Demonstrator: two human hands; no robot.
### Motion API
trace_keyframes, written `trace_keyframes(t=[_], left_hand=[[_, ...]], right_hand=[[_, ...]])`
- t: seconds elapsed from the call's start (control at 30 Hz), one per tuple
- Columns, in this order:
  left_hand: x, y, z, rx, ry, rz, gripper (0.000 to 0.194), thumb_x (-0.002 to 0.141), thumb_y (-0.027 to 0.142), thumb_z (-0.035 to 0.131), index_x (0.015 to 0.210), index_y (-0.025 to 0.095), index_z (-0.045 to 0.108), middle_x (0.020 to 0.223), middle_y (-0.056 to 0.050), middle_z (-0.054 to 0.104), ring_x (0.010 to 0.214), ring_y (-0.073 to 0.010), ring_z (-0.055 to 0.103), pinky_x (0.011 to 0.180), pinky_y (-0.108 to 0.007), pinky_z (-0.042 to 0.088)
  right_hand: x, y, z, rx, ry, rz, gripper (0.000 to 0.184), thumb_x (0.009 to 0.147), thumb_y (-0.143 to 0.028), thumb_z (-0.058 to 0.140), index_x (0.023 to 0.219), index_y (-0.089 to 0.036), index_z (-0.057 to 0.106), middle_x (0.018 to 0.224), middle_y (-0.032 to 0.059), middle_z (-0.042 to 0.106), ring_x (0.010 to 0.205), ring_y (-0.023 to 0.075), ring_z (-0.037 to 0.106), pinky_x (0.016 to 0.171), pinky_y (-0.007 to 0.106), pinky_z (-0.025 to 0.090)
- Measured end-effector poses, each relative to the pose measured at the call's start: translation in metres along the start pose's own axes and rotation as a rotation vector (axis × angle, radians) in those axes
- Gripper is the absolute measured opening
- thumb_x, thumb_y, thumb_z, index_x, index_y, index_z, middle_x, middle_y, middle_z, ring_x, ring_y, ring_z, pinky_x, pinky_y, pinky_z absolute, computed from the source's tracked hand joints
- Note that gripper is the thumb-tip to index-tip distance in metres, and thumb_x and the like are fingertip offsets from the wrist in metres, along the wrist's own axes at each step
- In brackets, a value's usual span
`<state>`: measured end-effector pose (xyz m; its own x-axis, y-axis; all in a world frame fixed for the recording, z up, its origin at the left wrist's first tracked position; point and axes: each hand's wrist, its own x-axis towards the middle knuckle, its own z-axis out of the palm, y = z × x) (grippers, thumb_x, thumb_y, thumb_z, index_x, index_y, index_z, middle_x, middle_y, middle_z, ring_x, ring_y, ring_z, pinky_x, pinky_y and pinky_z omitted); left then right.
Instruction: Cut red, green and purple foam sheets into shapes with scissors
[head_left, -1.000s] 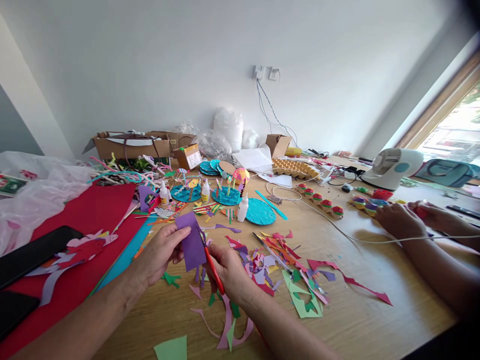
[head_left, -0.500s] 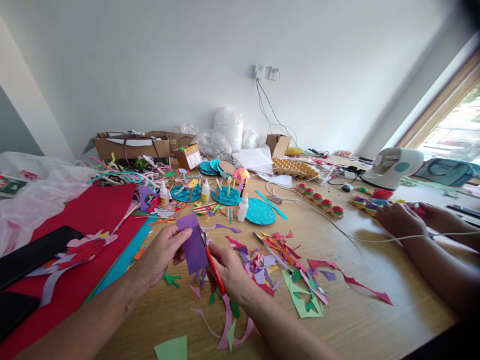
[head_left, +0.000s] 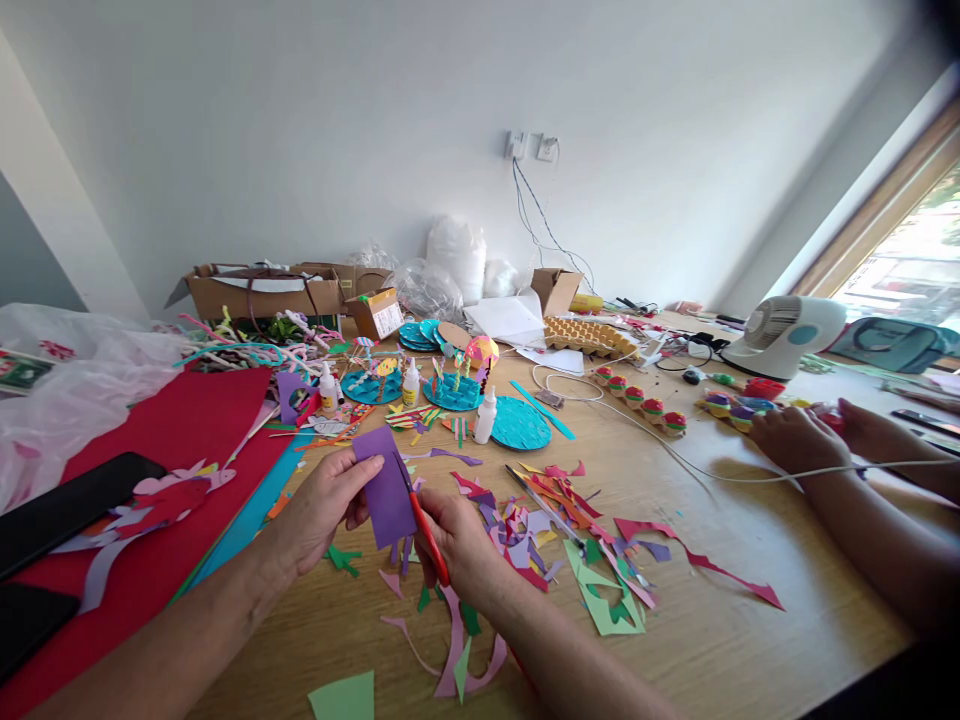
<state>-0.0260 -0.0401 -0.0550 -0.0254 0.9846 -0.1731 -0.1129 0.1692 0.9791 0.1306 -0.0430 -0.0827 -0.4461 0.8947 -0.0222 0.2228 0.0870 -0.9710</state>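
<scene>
A purple piece of paper [head_left: 384, 490] is pinched between the thumb and fingers of my left hand [head_left: 337, 500], tilted above the table. My right hand [head_left: 454, 535] grips red-handled scissors [head_left: 429, 545], whose blades lie at the paper's right edge. Below and to the right of my hands is a heap of colourful paper scraps [head_left: 517, 535]. A green cut-out scrap [head_left: 604, 590] and a pen-like tool [head_left: 544, 505] lie on the right. Nearer the front edge is a light green paper piece [head_left: 343, 697].
Glue bottles [head_left: 485, 415] stand by blue textured discs [head_left: 520, 423] beyond my hands. Red paper sheets [head_left: 172, 420] cover the left side. A co-worker's hands [head_left: 802, 437] are busy at the right, near a white cable [head_left: 675, 465] and a fan [head_left: 787, 335].
The scissor blades have shifted slightly and now show spread at the purple paper's edge. My left hand has hardly moved. The co-worker's fingers at the right have shifted a little.
</scene>
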Motion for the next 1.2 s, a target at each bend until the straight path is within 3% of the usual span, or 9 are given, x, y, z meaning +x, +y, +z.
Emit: trace_keyframes(t=[0.27,0.43,0.6,1.2], left_hand=[[-0.006,0.002,0.006,-0.038,-0.073,-0.054,0.028,0.064,0.041,0.068,0.070,0.016,0.055,0.047,0.007,0.050,0.038,-0.0052,0.041,0.035,-0.015,0.028],[-0.008,0.003,0.008,-0.065,-0.060,-0.087,0.025,0.063,0.037,0.068,0.070,0.017,0.054,0.045,0.008,0.050,0.037,-0.0048,0.042,0.034,-0.014,0.027],[-0.008,0.005,0.009,-0.066,-0.064,-0.096,0.025,0.063,0.037,0.068,0.066,0.017,0.053,0.044,0.007,0.049,0.035,-0.0042,0.040,0.032,-0.014,0.026],[-0.013,0.006,0.015,-0.055,-0.095,-0.160,0.031,0.060,0.043,0.068,0.063,0.017,0.051,0.042,0.008,0.048,0.033,-0.0034,0.039,0.032,-0.013,0.024]], right_hand=[[0.002,-0.001,-0.003,-0.013,-0.009,-0.054,0.033,0.086,-0.041,0.038,0.063,-0.018,0.044,0.044,-0.0058,0.042,0.038,0.0068,0.041,0.038,0.016,0.031],[0.003,0.001,-0.003,-0.065,0.007,-0.067,0.037,0.086,-0.044,0.037,0.063,-0.017,0.047,0.045,-0.0053,0.041,0.042,0.0071,0.040,0.041,0.017,0.029],[0.003,0.003,-0.003,-0.084,0.044,-0.036,0.033,0.085,-0.041,0.041,0.065,-0.016,0.052,0.045,-0.0056,0.040,0.043,0.0071,0.040,0.041,0.017,0.028],[0.004,0.004,-0.001,0.009,0.037,-0.071,0.030,0.083,-0.039,0.043,0.061,-0.018,0.045,0.050,-0.0045,0.044,0.043,0.0068,0.040,0.040,0.017,0.029]])
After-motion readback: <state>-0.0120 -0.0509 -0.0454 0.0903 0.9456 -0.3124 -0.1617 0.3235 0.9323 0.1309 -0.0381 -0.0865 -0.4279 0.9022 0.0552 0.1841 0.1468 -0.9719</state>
